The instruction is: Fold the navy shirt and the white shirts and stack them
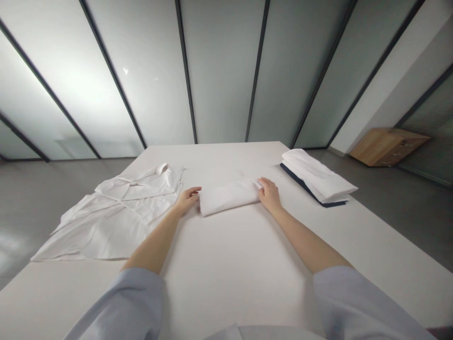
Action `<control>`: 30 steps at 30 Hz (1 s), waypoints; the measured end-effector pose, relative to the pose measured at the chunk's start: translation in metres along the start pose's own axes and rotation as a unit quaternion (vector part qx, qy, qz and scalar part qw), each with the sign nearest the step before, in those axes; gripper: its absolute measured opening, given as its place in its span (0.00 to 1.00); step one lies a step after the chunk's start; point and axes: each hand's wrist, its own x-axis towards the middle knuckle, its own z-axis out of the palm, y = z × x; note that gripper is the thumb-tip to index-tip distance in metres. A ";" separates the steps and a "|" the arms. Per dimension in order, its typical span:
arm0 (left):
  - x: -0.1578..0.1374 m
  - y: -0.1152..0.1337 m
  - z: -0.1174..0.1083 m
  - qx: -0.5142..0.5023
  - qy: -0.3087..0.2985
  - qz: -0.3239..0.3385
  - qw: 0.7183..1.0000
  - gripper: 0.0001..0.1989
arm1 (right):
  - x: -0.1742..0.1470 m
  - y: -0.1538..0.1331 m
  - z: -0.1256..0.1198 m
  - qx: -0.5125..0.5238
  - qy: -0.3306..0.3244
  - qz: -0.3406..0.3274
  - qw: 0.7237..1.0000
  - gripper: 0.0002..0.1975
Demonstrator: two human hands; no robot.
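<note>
In front of me a folded white garment (228, 197) lies on the white table (237, 264), a flat rectangle with its near edge slightly slanted. My left hand (188, 200) is at its left end, fingers bent around the edge and the thumb mostly hidden. At the opposite end, my right hand (269, 193) grips the right edge, its fingertips over the far corner. Which kind of garment it is, the folds do not show.
Several unfolded white shirts (120, 217) lie spread in layers on the left, one collar at the far end. On the right sits a stack of folded white garments (314, 174) over a navy one (304, 186). Frosted panels (219, 71) and a wooden cabinet (385, 146) stand beyond.
</note>
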 end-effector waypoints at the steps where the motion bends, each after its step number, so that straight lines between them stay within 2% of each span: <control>1: -0.002 0.002 0.002 -0.004 -0.028 0.004 1.000 0.25 | 0.000 -0.001 -0.002 0.003 0.010 -0.025 1.000 0.21; 4: -0.006 0.011 0.005 -0.020 -0.074 0.013 0.997 0.25 | -0.002 -0.007 -0.005 0.017 0.005 -0.094 0.995 0.21; 7: -0.007 0.018 0.004 -0.019 -0.068 0.012 0.997 0.20 | -0.004 -0.013 -0.003 0.025 -0.029 -0.124 0.992 0.19; 13: -0.006 0.020 0.002 -0.005 -0.061 -0.007 0.998 0.10 | -0.004 -0.014 0.001 0.028 -0.087 -0.109 0.990 0.17; 17: -0.007 0.017 0.005 -0.025 -0.048 0.000 0.999 0.07 | -0.003 -0.015 -0.003 0.026 -0.109 -0.093 0.989 0.17; 20: -0.005 0.014 0.005 -0.026 -0.015 0.011 0.999 0.09 | -0.002 -0.018 -0.006 0.027 -0.124 -0.079 0.989 0.18; 23: -0.002 0.012 0.004 -0.022 0.041 0.009 0.999 0.05 | -0.002 -0.019 -0.007 0.025 -0.134 -0.068 0.988 0.18; 25: -0.001 0.012 0.004 -0.028 0.055 0.007 0.998 0.06 | -0.001 -0.019 -0.007 0.025 -0.137 -0.065 0.988 0.18; 28: -0.003 0.014 0.003 -0.032 -0.002 0.006 0.999 0.14 | -0.001 -0.019 -0.006 0.027 -0.136 -0.063 0.988 0.18; 30: -0.004 0.016 0.004 -0.026 -0.050 0.007 0.998 0.17 | -0.001 -0.018 -0.005 0.029 -0.134 -0.065 0.988 0.18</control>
